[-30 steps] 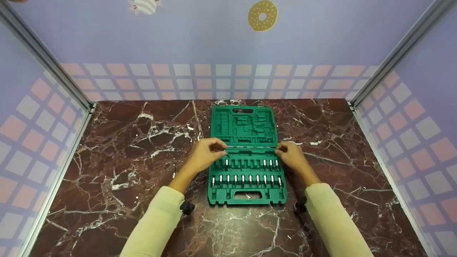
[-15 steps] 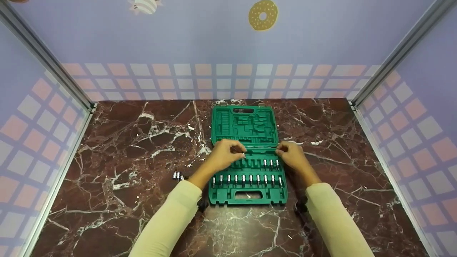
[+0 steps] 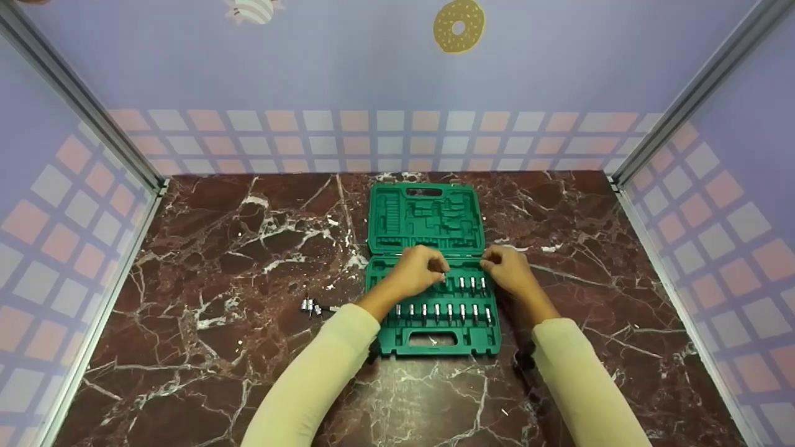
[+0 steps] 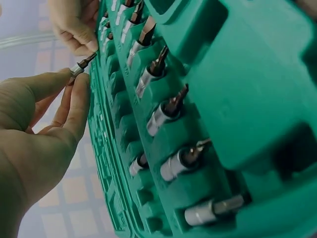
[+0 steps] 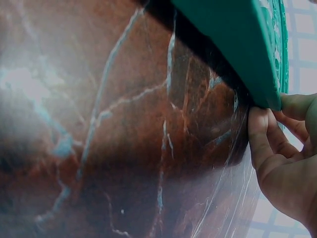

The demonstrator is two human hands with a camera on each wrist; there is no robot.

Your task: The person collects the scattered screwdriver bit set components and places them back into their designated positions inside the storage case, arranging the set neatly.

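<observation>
A green plastic tool case (image 3: 478, 344) lies unfolded on the table. My left hand (image 3: 423, 272) is above its upper row of slots and pinches a small bit socket (image 4: 79, 70), silver with a dark tip, between thumb and fingers. The slots beneath are partly hidden by this hand. Three bit sockets (image 3: 472, 285) sit at the right end of that row, and several more bit sockets (image 3: 449, 311) fill the lower row. At the case's right edge by the hinge, my right hand (image 3: 506, 268) holds the rim between thumb and fingers.
Several loose bit sockets (image 3: 307, 305) lie on the marbled table (image 3: 205, 360) left of the case, partly behind my left sleeve. The moulded lid (image 3: 427, 243) lies back toward the far wall. Patterned walls (image 3: 298, 74) enclose the table at the back and both sides.
My left hand has moved rightward along the upper row with the bit socket, uncovering loose sockets on the table. My right hand has stayed at the case edge.
</observation>
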